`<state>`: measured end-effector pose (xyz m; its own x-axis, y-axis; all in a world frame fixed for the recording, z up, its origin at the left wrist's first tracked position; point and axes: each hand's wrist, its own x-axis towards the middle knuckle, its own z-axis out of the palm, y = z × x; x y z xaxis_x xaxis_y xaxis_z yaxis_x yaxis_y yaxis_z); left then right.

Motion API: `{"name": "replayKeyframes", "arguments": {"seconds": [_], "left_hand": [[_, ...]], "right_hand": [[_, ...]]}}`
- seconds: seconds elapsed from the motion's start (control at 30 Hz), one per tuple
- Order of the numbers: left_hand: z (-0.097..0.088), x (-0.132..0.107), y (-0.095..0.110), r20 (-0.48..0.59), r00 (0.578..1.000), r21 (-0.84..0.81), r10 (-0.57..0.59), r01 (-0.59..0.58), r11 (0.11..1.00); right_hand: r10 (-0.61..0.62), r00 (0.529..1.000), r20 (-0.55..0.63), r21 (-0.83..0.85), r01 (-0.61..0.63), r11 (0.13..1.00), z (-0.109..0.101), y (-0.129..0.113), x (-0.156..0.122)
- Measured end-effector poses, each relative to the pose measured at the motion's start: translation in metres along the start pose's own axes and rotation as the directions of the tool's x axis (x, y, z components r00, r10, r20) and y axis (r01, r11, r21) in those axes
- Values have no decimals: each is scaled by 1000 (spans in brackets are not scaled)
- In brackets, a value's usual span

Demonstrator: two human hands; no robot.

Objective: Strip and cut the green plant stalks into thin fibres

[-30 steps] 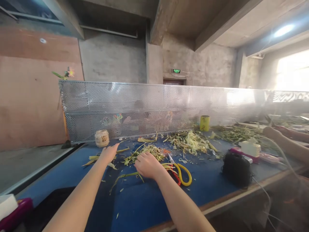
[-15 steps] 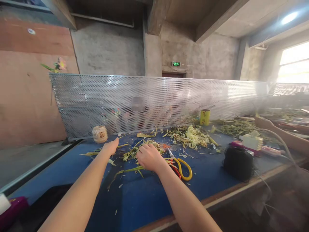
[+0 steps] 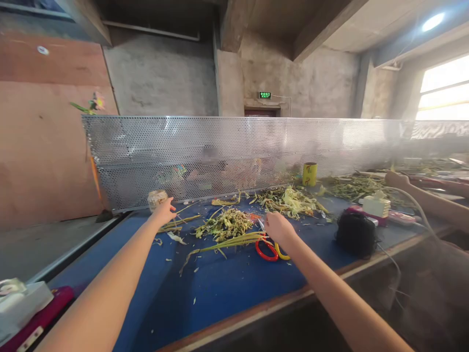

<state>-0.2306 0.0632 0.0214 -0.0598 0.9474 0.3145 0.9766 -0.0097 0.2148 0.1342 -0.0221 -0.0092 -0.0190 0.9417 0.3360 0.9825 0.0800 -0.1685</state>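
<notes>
My left hand (image 3: 163,211) reaches far forward on the blue table (image 3: 227,293), fingers stretched out and thumb apart. It rests by some green stems (image 3: 179,222), just in front of a small jar (image 3: 157,199). My right hand (image 3: 278,228) hovers palm down over the scissors with red and yellow handles (image 3: 267,250); its fingers are hidden behind the back of the hand. Between the hands lies a heap of green plant bits (image 3: 225,225) with long stalks (image 3: 234,241) trailing towards me.
A perforated metal screen (image 3: 238,151) runs along the table's back. A second pile of trimmings (image 3: 289,200), a yellow roll (image 3: 309,174) and a black bundle (image 3: 355,233) lie right. A co-worker's arm (image 3: 421,195) reaches in at far right. A pink-and-white item (image 3: 32,313) sits near left.
My right hand has left the plant heap and moved right, above the scissors. My left hand has reached further forward towards the jar. The view has shifted slightly.
</notes>
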Motion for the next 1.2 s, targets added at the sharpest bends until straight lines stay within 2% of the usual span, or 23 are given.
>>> {"name": "replayKeyframes", "arguments": {"seconds": [0.13, 0.3, 0.47, 0.73, 0.87, 1.03, 1.2], "left_hand": [[-5, -3, -3, -19, 1000, -43, -24, 23, 999], [-6, -10, 5, -21, 1000, -72, -8, 7, 997], [-16, -20, 9, -19, 999, -106, 28, -30, 994], [-49, -39, 9, -5, 997, -184, 78, -78, 980], [-54, -45, 8, 42, 996, -231, 78, -66, 971], [-49, -48, 5, 80, 995, -321, 68, -39, 946], [-49, -34, 15, -11, 999, -412, 46, -46, 910]], "right_hand": [[29, 991, 134, -35, -24, 999, -8, 15, -13], [49, 954, 295, -66, -30, 997, -6, 1, -31], [101, 933, 346, -90, -74, 993, 0, -7, -35], [92, 910, 404, -85, -63, 994, -3, -11, -27], [82, 915, 396, -65, -61, 996, -4, -9, -31], [80, 938, 336, -25, -76, 997, -1, -3, -42], [72, 980, 184, 3, -74, 997, 7, 2, -63]]}}
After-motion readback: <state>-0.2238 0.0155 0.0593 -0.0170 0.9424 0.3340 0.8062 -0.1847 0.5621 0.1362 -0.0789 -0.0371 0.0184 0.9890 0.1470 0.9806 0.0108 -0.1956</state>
